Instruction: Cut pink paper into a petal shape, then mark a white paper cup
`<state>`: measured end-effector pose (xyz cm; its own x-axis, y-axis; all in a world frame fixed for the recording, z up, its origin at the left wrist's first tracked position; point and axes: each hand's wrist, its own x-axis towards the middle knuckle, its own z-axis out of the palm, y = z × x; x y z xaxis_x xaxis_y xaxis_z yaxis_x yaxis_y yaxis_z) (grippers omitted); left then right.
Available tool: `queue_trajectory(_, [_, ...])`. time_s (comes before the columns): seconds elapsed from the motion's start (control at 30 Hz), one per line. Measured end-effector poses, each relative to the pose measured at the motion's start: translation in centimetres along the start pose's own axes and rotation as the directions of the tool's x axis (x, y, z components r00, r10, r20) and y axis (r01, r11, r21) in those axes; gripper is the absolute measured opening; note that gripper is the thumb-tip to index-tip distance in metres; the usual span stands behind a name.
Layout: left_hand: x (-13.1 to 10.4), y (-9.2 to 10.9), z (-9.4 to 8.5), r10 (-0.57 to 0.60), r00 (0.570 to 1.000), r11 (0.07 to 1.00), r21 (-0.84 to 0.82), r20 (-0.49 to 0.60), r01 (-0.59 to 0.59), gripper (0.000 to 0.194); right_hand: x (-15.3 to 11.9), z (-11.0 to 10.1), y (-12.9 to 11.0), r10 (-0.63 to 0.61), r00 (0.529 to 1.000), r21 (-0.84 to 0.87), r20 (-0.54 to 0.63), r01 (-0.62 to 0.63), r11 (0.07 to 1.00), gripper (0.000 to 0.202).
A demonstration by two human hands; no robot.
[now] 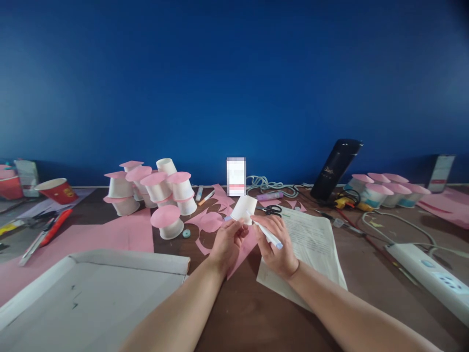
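Near the middle of the table my left hand (227, 240) pinches a small white paper cup (244, 208) by its lower edge. My right hand (276, 244) grips a white marker (269, 234) with a pale blue end, its tip side at the cup's right. Beneath and behind my hands lie pink paper scraps (210, 221). Black-handled scissors (273, 210) rest just beyond my right hand. A printed sheet (311, 244) lies partly under my right wrist.
White cups with pink tops (156, 186) stand stacked at the left, near a cardboard tray (110, 293) and a utility knife (47, 234). A black bottle (335, 168), more cups (379, 195) and a power strip (432, 278) are at the right.
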<state>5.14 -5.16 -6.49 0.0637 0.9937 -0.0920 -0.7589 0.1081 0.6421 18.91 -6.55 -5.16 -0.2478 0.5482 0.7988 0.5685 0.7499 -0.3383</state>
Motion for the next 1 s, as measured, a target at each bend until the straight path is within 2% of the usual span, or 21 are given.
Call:
queue_trajectory(0.3, [0.06, -0.2, -0.18, 0.0, 1.0, 1.0, 0.008, 0.01, 0.0, 0.017, -0.02, 0.21, -0.03, -0.014, 0.999, -0.024, 0.03, 0.014, 1.0, 0.027])
queue_trajectory(0.63, [-0.02, -0.04, 0.05, -0.041, 0.999, 0.999, 0.022, -0.011, 0.042, 0.022, 0.01, 0.22, 0.6, -0.01, 1.0, -0.062, 0.003, 0.01, 0.998, 0.031])
queue_trajectory(0.87, [0.05, -0.16, 0.0, -0.036, 0.998, 0.999, -0.014, -0.044, 0.035, 0.023, -0.19, 0.35, 0.58, 0.001, 1.0, -0.068, 0.018, 0.0, 0.998, 0.029])
queue_trajectory(1.0, [0.05, -0.14, -0.05, -0.024, 0.999, 1.0, -0.02, -0.025, 0.023, 0.022, -0.17, 0.34, 0.36, 0.015, 1.0, -0.06, 0.023, -0.013, 0.998, 0.026])
